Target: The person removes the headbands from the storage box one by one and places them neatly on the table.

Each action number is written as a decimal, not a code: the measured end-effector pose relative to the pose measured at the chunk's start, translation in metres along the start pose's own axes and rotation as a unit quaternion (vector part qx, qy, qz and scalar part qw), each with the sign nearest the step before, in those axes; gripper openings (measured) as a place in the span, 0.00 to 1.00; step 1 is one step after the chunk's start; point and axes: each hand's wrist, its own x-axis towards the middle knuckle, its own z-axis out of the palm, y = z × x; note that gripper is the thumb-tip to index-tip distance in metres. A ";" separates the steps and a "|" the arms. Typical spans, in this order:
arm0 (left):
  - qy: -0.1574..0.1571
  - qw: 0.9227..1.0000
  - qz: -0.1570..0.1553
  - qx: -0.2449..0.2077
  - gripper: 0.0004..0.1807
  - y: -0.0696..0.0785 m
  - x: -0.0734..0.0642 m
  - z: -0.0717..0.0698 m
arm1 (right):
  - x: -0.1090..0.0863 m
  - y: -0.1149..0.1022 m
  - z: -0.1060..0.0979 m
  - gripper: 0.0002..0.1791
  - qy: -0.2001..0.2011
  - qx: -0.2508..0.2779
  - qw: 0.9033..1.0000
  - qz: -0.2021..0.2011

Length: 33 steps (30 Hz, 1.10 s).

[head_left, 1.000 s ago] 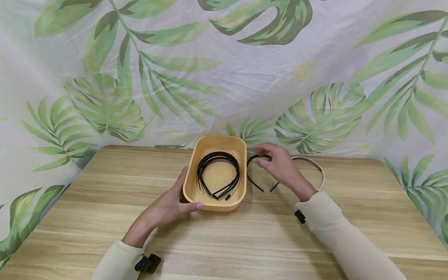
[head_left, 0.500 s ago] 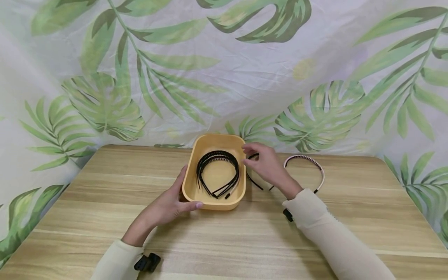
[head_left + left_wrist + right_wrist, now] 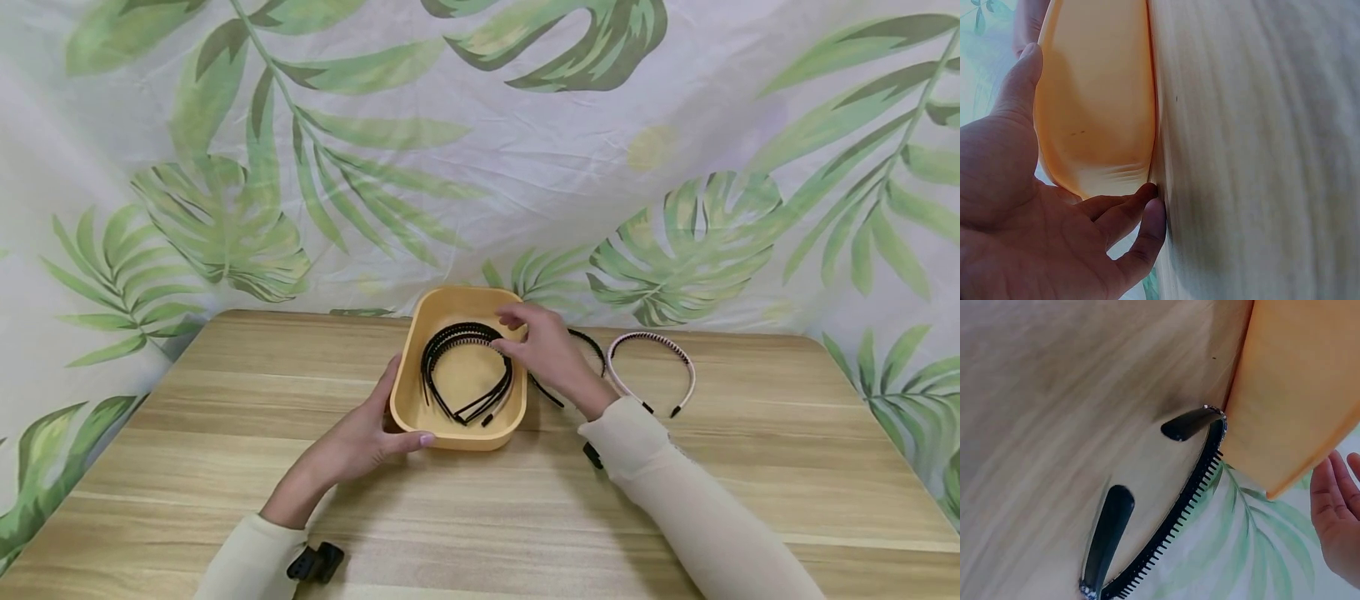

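Note:
In the head view, a yellow-orange plastic bin (image 3: 468,443) stands toward the table's back, with several dark toothed headbands (image 3: 459,330) nested inside. My left hand (image 3: 360,450) holds the bin's left side, thumb on the front rim. In the left wrist view its fingers (image 3: 1124,217) lie low along the bin's wall, close to the table. Over the bin's right rim reaches my right hand (image 3: 546,350), its fingers loosely bent and holding nothing, thumb tip at the headbands' right side. Beneath its wrist, a black toothed headband (image 3: 1172,528) lies on the table beside the bin.
Right of the black headband lies a pale pink headband (image 3: 691,377) with dark teeth and black tips. The wood-grain table (image 3: 480,525) ends at the back against a leaf-print cloth (image 3: 525,200).
My right hand has moved left from above the black headband to over the bin, uncovering more of the pink headband. The left hand has stayed on the bin.

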 end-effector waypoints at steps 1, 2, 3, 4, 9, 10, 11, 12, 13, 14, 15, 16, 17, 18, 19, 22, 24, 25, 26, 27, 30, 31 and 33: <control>0.000 1.000 0.000 0.000 0.67 0.000 0.000 0.000 | 0.002 0.000 0.002 0.25 -0.002 -0.001 1.000 0.001; 0.000 1.000 0.000 0.000 0.67 0.000 0.000 0.000 | 0.003 0.000 0.003 0.25 -0.005 -0.004 1.000 0.000; 0.000 1.000 0.000 0.000 0.67 0.000 0.000 0.000 | 0.005 0.001 0.004 0.25 -0.006 -0.010 1.000 -0.002; 0.001 1.000 -0.001 0.002 0.67 -0.001 0.000 0.000 | 0.006 0.001 0.005 0.25 -0.008 -0.015 1.000 -0.004; 0.002 1.000 0.002 0.005 0.66 -0.001 0.000 0.000 | 0.013 0.003 0.010 0.25 -0.021 -0.041 0.999 -0.020; 0.002 1.000 0.002 0.005 0.66 -0.001 0.000 0.000 | 0.014 0.004 0.011 0.25 -0.023 -0.045 0.998 -0.022; 0.003 1.000 0.002 0.005 0.67 -0.001 0.000 0.000 | 0.015 0.004 0.012 0.25 -0.026 -0.048 0.998 -0.023; 0.003 1.000 0.002 0.005 0.67 -0.001 0.000 0.000 | 0.016 0.005 0.012 0.25 -0.029 -0.052 0.998 -0.023; 0.003 1.000 0.001 0.006 0.67 -0.001 0.000 0.000 | 0.017 0.005 0.012 0.25 -0.032 -0.053 0.998 -0.022; 0.003 1.000 0.001 0.006 0.67 -0.001 0.000 0.001 | 0.018 0.005 0.012 0.25 -0.035 -0.054 0.998 -0.020; 0.003 1.000 0.000 0.007 0.67 -0.001 0.000 0.001 | 0.019 0.006 0.013 0.25 -0.038 -0.056 0.998 -0.020; 0.003 1.000 -0.001 0.008 0.67 -0.001 0.000 0.001 | 0.020 0.006 0.013 0.26 -0.039 -0.056 0.997 -0.019; 0.003 1.000 -0.002 0.008 0.67 -0.001 0.000 0.001 | 0.020 0.007 0.013 0.26 -0.042 -0.055 0.997 -0.018; 0.003 1.000 -0.002 0.009 0.67 -0.001 0.000 0.001 | 0.021 0.007 0.013 0.26 -0.043 -0.054 0.997 -0.017; 0.003 1.000 -0.002 0.009 0.67 -0.001 0.000 0.001 | 0.022 0.008 0.013 0.26 -0.044 -0.051 0.998 -0.016; 0.004 1.000 0.000 0.010 0.67 -0.001 0.000 0.000 | 0.025 0.010 0.015 0.26 -0.044 -0.048 0.998 -0.016; 0.004 1.000 0.002 0.009 0.67 -0.001 0.000 0.000 | 0.027 0.012 0.015 0.26 -0.046 -0.050 0.998 -0.017; 0.004 1.000 0.003 0.009 0.67 -0.002 0.000 0.000 | 0.028 0.012 0.016 0.26 -0.047 -0.049 0.998 -0.015; 0.004 1.000 0.003 0.008 0.67 -0.002 0.000 0.000 | 0.028 0.013 0.016 0.25 -0.050 -0.052 0.997 -0.015; 0.003 1.000 0.004 0.007 0.67 -0.002 0.000 0.000 | 0.029 0.013 0.016 0.25 -0.052 -0.053 0.997 -0.013; 0.002 1.000 0.003 0.004 0.67 -0.002 0.000 0.000 | 0.032 0.015 0.017 0.25 -0.059 -0.059 0.996 -0.010; 0.002 1.000 0.003 0.003 0.67 -0.002 0.000 0.000 | 0.033 0.015 0.017 0.25 -0.062 -0.063 0.996 -0.009; 0.002 1.000 0.002 0.004 0.67 -0.002 0.000 0.000 | 0.034 0.015 0.017 0.25 -0.068 -0.071 0.995 -0.008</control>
